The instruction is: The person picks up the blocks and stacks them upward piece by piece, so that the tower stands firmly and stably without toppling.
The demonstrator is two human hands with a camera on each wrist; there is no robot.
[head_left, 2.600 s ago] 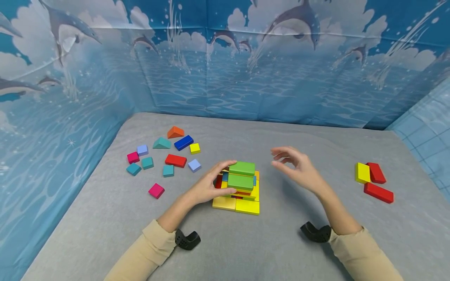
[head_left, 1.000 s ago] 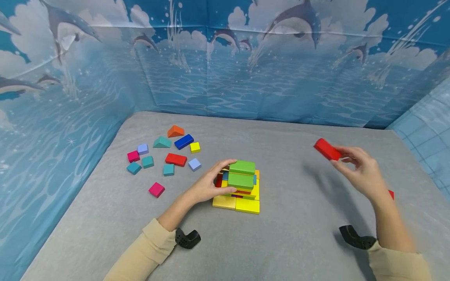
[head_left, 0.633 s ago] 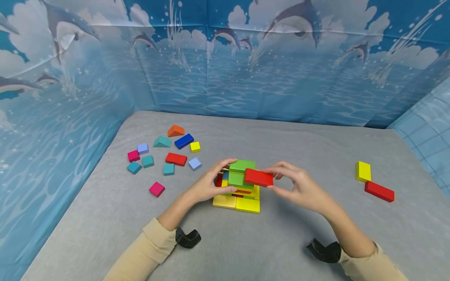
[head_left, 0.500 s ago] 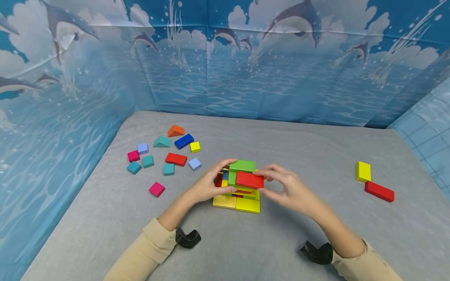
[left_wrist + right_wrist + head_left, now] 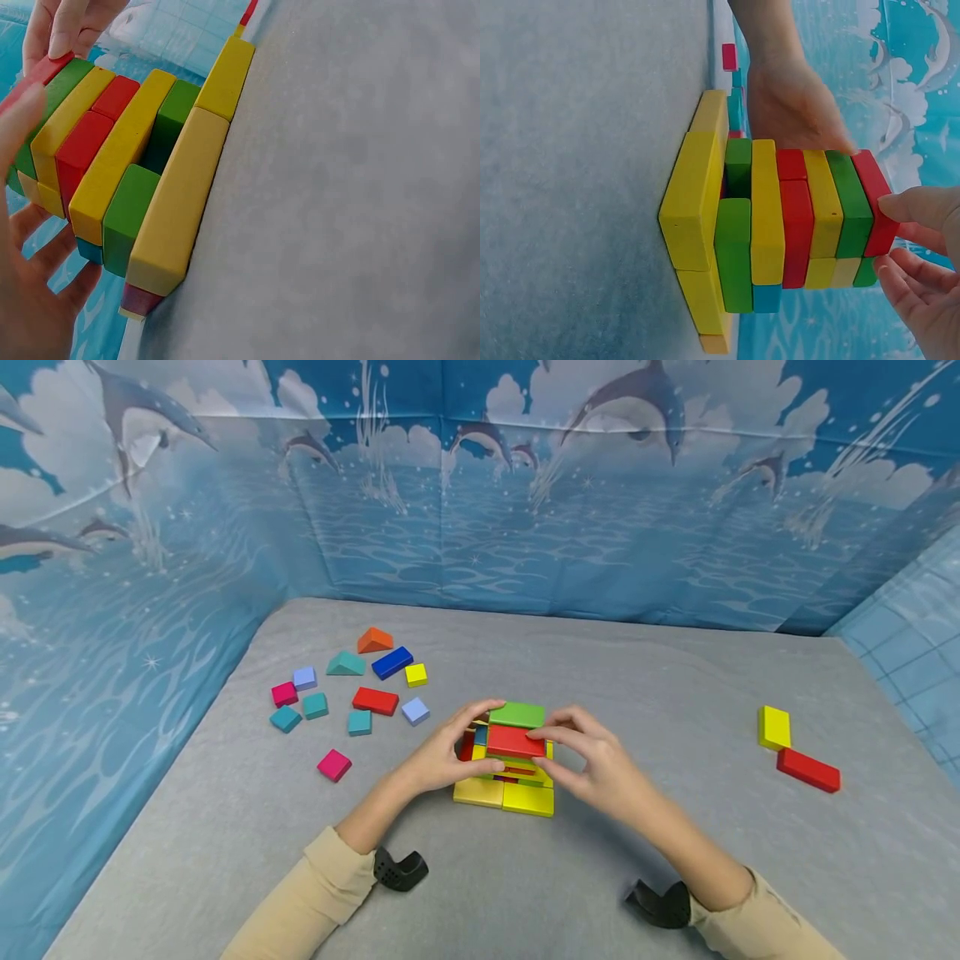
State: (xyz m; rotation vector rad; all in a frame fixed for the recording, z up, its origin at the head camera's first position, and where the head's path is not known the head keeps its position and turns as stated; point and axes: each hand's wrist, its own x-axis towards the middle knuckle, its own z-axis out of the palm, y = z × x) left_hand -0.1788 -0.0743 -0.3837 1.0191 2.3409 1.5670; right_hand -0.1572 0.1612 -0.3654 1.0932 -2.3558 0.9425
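Note:
A layered tower of wooden blocks (image 5: 528, 798) stands mid-table, with yellow blocks at its base and green, red, blue and cream ones above. My left hand (image 5: 442, 758) wraps round its left side, thumb in front and fingers behind. Between thumb and fingers, my right hand (image 5: 600, 770) pinches the right end of a red block (image 5: 513, 741). That red block lies flat on the front green block (image 5: 853, 202) at the top. Behind it, the rear green block (image 5: 517, 714) shows bare. The tower's far side is hidden in the head view.
Several loose blocks lie at the left, among them an orange triangle (image 5: 374, 641), a teal triangle (image 5: 346, 663), a dark blue block (image 5: 392, 662) and a magenta block (image 5: 333, 765). A yellow block (image 5: 774, 727) and another red block (image 5: 808, 770) lie far right. Dolphin-print curtains (image 5: 480, 527) border the grey table.
My right hand picked a red block from the right-hand group, carried it left and set it over the tower's front green block. My left hand stayed at the tower.

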